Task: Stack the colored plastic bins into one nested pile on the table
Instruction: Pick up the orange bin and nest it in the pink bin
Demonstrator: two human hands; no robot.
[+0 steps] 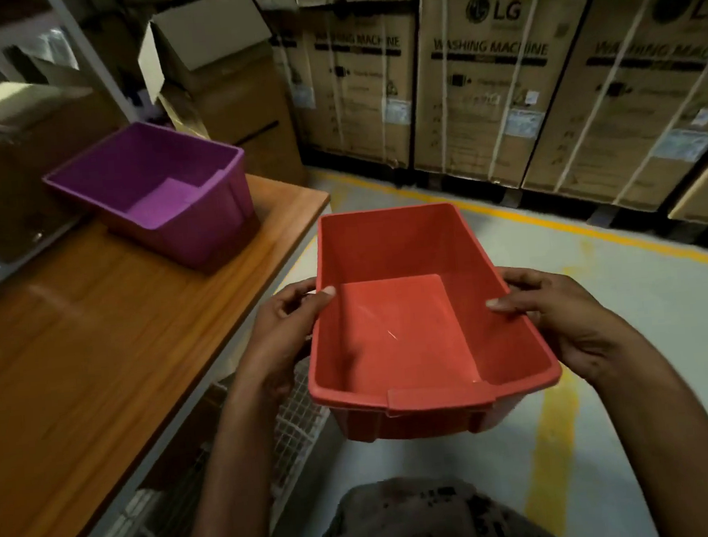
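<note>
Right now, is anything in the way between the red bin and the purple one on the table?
Nothing visible. The left hand and right hand hold the red bin beside the table; the purple bin sits open and empty, bare wood between.

L hand (283, 337), R hand (559, 320), both gripping bin (396, 341)

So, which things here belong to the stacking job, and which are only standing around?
For the job: red bin, held at its rim by the left hand and the right hand; purple bin on the table.
Only standing around: washing machine cartons; open cardboard box.
</note>
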